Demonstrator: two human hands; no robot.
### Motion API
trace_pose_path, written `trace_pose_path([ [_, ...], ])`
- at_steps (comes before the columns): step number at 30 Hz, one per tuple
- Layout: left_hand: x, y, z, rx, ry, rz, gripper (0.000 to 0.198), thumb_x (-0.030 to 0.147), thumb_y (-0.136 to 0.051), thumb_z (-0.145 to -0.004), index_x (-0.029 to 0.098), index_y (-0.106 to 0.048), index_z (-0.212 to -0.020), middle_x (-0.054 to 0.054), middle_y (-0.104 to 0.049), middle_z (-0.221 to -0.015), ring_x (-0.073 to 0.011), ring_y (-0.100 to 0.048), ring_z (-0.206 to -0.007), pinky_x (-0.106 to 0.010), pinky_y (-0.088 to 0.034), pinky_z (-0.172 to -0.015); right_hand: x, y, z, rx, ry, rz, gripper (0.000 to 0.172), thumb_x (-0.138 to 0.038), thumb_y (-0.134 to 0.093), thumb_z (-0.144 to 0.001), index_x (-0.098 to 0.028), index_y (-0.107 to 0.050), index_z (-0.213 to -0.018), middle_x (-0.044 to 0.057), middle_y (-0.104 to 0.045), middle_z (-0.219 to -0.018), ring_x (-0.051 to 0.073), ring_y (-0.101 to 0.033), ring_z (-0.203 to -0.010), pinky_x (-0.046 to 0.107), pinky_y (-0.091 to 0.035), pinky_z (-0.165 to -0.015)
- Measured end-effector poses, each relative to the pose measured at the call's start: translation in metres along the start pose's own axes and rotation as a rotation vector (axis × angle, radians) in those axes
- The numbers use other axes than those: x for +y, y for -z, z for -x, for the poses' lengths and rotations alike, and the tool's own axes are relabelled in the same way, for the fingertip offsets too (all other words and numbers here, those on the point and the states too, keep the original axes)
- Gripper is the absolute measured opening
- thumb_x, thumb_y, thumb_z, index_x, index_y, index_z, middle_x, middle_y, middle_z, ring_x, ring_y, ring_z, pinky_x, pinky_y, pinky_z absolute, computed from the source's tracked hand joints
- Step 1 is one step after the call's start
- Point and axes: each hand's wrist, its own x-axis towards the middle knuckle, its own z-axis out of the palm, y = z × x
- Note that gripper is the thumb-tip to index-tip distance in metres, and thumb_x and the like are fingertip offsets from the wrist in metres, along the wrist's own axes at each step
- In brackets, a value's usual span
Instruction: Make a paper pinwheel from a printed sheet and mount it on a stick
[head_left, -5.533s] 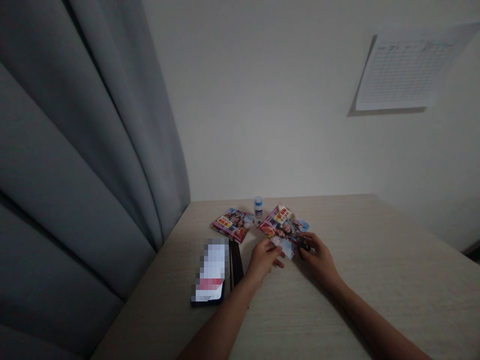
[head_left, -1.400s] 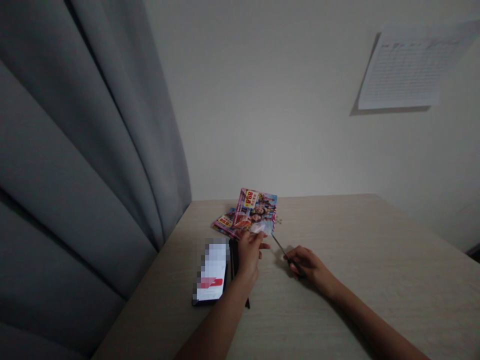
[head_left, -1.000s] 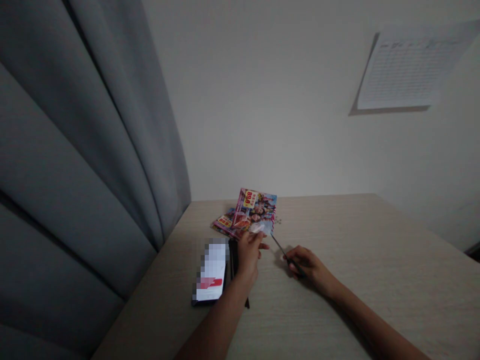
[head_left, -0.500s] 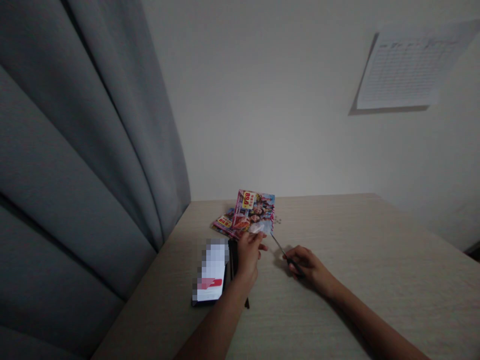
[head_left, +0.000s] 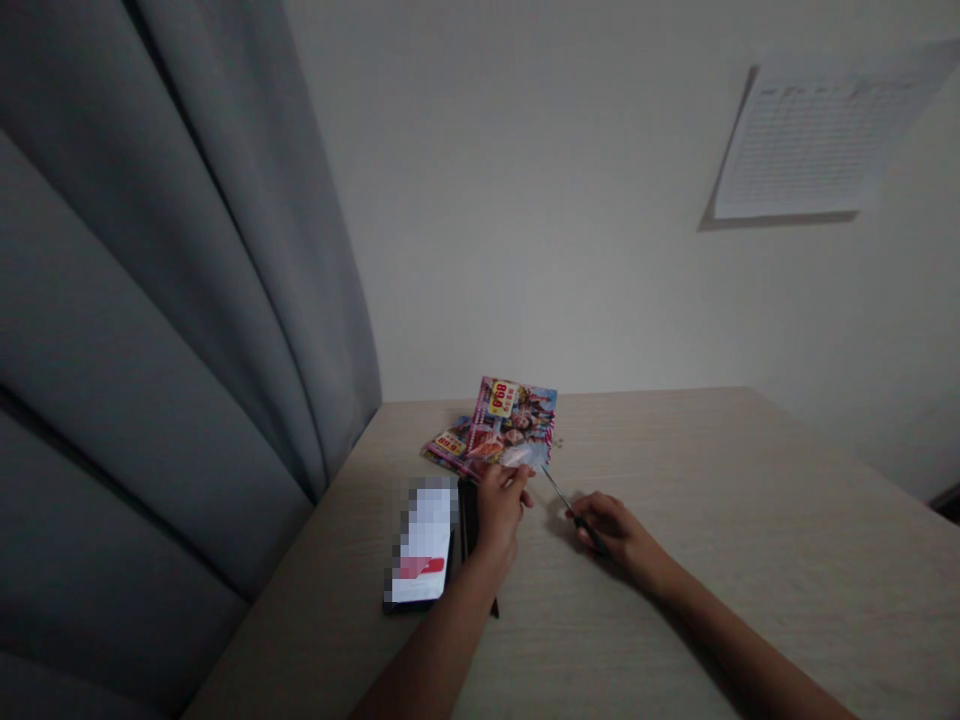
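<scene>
Glossy multicoloured rectangular printed leaflet: already in hand; no finished cut discernible, what remains unclear. Nearest, your right hand grips dark-handled metal scissors, tip by the leaflet's near-right corner. Your left hand pinches the near edge; leaflet extends just beyond that pinch, long axis apparently running away from you, far end leaning slightly right. Beyond the pinch, leftward: similar multicoloured paper leaflet, unheld, partly hidden.

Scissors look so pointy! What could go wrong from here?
The scissors in the right hand point up close to the left hand, so a slip might hurt it. The left hand grips the leaflet only near its lower edge, so the far part might flop and make a snip crooked.
</scene>
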Motion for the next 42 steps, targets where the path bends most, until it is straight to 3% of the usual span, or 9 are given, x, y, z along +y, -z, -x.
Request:
trace_pose_path([
  [10, 0.0002, -0.0019, 0.0024, -0.008, -0.029, -0.008, 0.034, 0.043, -0.079, -0.069, 0.017, -0.059, -0.075, -0.007, -0.075, -0.084, -0.0047, -0.051, -0.042, -0.016, -0.028, -0.037, 0.0015, -0.0004, -0.0013, 0.014, 0.0, -0.01, 0.039, -0.056, -0.07, -0.079, -0.024, -0.07, -0.1, 0.004, -0.062, -0.081, 0.021, -0.054, -0.079, 0.033, -0.046, -0.071],
  [22, -0.0025, -0.001, 0.0006, -0.005, -0.036, -0.001, 0.036, 0.045, -0.08, -0.068, 0.016, -0.061, -0.076, -0.005, -0.073, -0.076, -0.0054, -0.051, -0.042, -0.016, -0.03, -0.038, -0.0021, -0.0047, -0.0016, -0.026, -0.054, -0.12, 0.045, -0.06, -0.068, -0.08, -0.02, -0.065, -0.1, 0.0, -0.054, -0.076, 0.014, -0.05, -0.065, 0.027, -0.042, -0.059],
  [35, -0.0023, -0.0002, 0.0001, -0.004, -0.022, -0.001, 0.035, 0.044, -0.08, -0.069, 0.015, -0.063, -0.079, -0.005, -0.073, -0.079, -0.0046, -0.05, -0.042, -0.016, -0.029, -0.038, 0.0025, -0.007, -0.001, -0.036, -0.079, -0.187, 0.046, -0.061, -0.069, -0.078, -0.021, -0.064, -0.102, 0.0, -0.056, -0.074, 0.013, -0.051, -0.063, 0.027, -0.042, -0.057],
  [42, -0.0021, -0.0001, -0.0001, -0.003, -0.024, -0.003, 0.035, 0.043, -0.08, -0.068, 0.015, -0.06, -0.078, -0.007, -0.075, -0.083, -0.0041, -0.05, -0.042, -0.016, -0.029, -0.038, 0.0033, -0.0061, -0.0004, -0.006, -0.052, -0.131, 0.044, -0.06, -0.07, -0.078, -0.022, -0.066, -0.101, 0.001, -0.058, -0.075, 0.016, -0.053, -0.067, 0.029, -0.045, -0.063],
])
